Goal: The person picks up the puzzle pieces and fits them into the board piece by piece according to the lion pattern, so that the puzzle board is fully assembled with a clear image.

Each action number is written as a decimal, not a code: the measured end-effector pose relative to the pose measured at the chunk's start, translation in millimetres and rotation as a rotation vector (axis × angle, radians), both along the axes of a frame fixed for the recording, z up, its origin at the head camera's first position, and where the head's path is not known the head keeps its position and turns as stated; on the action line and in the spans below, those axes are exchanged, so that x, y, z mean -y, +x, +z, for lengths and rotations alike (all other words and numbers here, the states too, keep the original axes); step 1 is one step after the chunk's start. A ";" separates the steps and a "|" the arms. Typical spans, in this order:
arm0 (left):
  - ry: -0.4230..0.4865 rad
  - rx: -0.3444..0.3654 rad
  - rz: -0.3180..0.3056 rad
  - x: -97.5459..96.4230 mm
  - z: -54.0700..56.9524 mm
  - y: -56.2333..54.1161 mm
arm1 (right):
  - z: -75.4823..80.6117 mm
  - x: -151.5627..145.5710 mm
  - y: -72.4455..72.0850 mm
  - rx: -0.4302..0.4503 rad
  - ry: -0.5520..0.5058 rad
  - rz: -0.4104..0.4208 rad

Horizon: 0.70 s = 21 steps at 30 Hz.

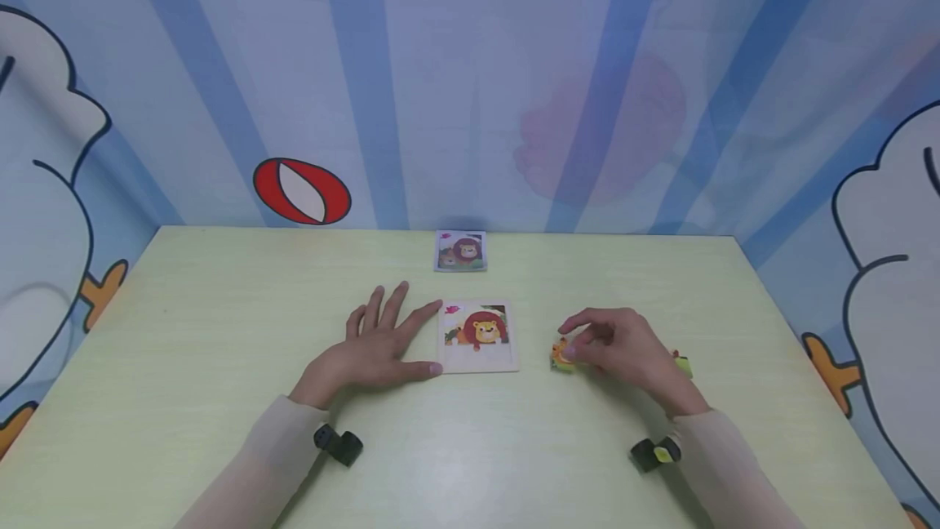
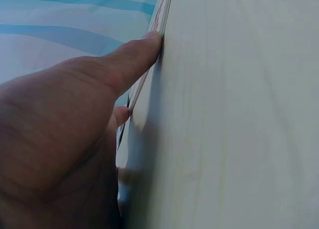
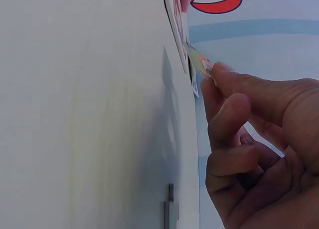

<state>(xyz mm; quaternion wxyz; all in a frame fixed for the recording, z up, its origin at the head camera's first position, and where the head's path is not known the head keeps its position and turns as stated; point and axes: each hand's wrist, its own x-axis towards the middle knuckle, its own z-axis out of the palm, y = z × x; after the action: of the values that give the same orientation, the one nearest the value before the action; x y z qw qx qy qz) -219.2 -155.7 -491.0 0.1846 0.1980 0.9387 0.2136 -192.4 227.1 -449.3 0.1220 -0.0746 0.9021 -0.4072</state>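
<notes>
A square puzzle board (image 1: 477, 361) lies at the middle of the table, its upper part filled with a lion picture and its lower part bare white. My left hand (image 1: 373, 359) lies spread beside it, with thumb and index fingertips at the board's left edge; the left wrist view shows the thumb (image 2: 132, 62) against that edge. To the right of the board, my right hand (image 1: 624, 349) pinches a small colourful puzzle piece (image 1: 560, 356) between thumb and index finger. In the right wrist view this piece (image 3: 196, 58) is held tilted, raised above the table surface.
Another puzzle piece (image 1: 683, 365), green and partly hidden by the right wrist, lies on the table (image 1: 470, 455) farther right. At the table's back edge lies a square lion picture (image 1: 460, 251). A printed curtain (image 1: 470, 88) hangs behind.
</notes>
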 end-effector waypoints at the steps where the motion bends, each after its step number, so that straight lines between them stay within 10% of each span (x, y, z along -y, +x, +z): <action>1: 0.001 0.000 0.000 0.0 0.2 0.1 | 0.4 1.7 -0.6 0.004 -0.004 0.001; 21: -0.003 -0.010 -0.003 1.0 -3.2 -1.5 | 3.1 39.7 -13.7 0.058 -0.112 0.006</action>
<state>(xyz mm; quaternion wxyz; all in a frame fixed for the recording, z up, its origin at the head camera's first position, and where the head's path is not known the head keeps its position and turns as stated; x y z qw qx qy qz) -220.7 -156.7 -494.2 0.1804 0.2003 0.9396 0.2109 -206.1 187.4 -446.2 0.1448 -0.0722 0.8737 -0.4588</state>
